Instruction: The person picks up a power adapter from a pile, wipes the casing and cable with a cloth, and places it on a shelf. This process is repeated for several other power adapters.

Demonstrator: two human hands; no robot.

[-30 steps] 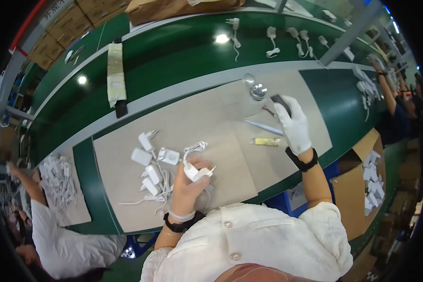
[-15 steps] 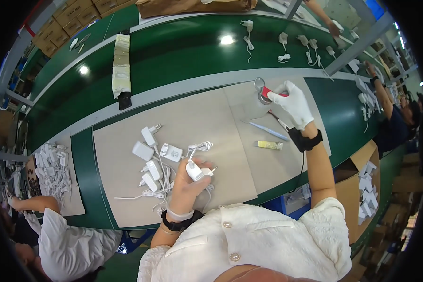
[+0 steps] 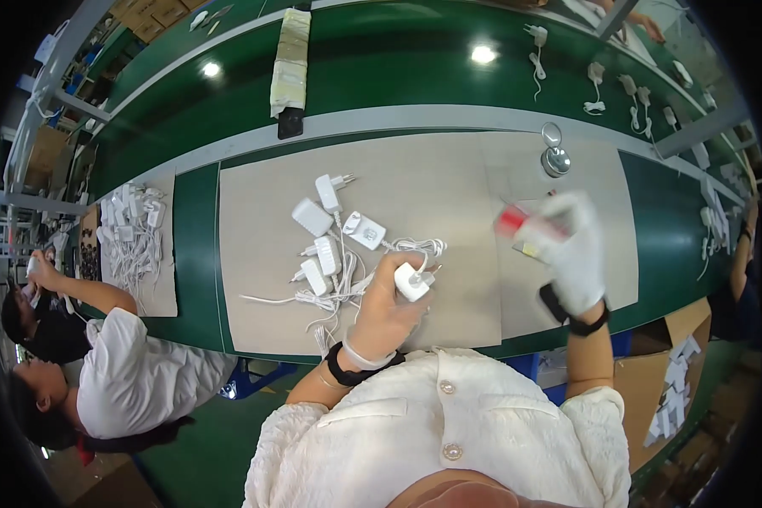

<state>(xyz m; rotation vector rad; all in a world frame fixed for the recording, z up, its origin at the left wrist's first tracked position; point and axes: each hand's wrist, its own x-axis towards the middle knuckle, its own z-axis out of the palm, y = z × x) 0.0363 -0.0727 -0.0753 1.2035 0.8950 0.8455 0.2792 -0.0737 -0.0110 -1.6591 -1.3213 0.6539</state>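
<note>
My left hand [image 3: 381,317], in a thin pale glove, is closed round a white plug-in power adapter [image 3: 412,282], its prongs pointing right. A coiled white cable [image 3: 420,246] lies just beyond the fingers. Several more white adapters [image 3: 311,217] with tangled cables lie on the beige mat [image 3: 262,199] left of that hand. My right hand [image 3: 577,254], white-gloved and smeared by motion, grips a red object [image 3: 511,222] whose kind I cannot make out. Beyond it stands a round metal dispenser pot [image 3: 555,162] with its lid raised. Tools under the right hand are mostly hidden.
Across the far side runs a green conveyor belt [image 3: 398,63] carrying a padded strip [image 3: 289,63] and adapters [image 3: 596,74]. A heap of adapters [image 3: 131,224] lies at left, near a seated co-worker [image 3: 148,372]. A cardboard box [image 3: 639,398] with white pieces stands at lower right.
My right hand has drawn back from the metal pot toward me, still with the red object. My left hand keeps hold of its adapter. The whole view has shifted.
</note>
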